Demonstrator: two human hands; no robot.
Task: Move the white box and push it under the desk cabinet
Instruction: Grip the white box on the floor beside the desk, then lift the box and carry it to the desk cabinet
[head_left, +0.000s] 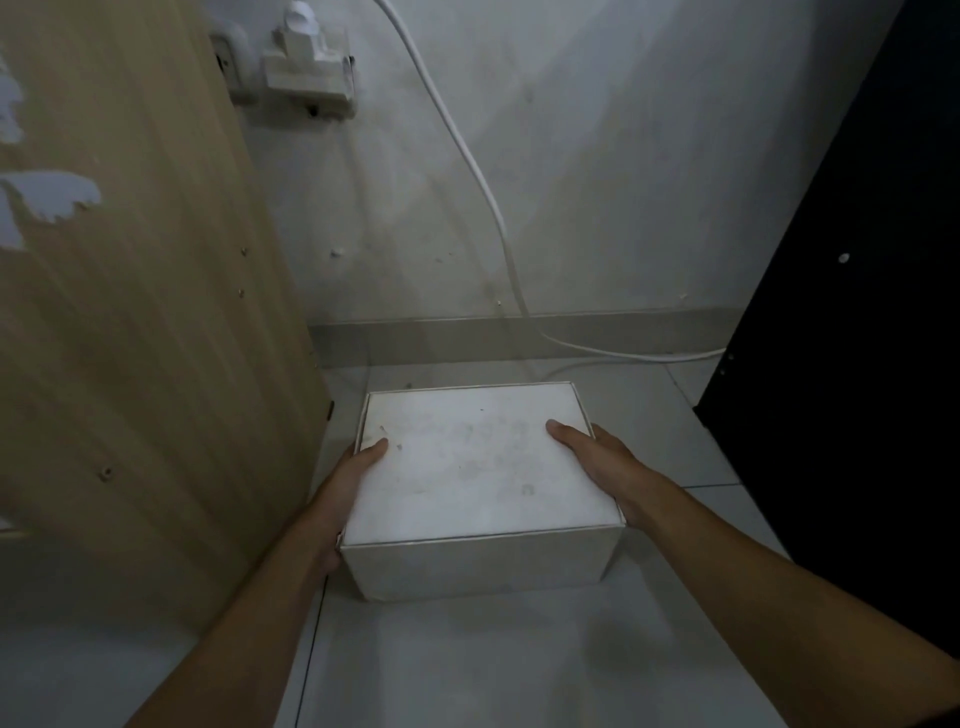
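The white box (483, 467) sits on the floor tiles (519, 665), wooden cabinet panel (130, 312) at 9 o'clock. Left hand (348, 483) and right hand (597, 457) clamp its side walls, thumbs on the lid, remaining fingers hidden. Rigid cardboard, probably light; grip low on the sides.

The box (480, 467) in the middle is white with faint grey smudges, the cabinet (130, 312) on the left is light brown wood with pale peeled patches, the panel (857, 312) on the right is black, and the cable (498, 218) is white.
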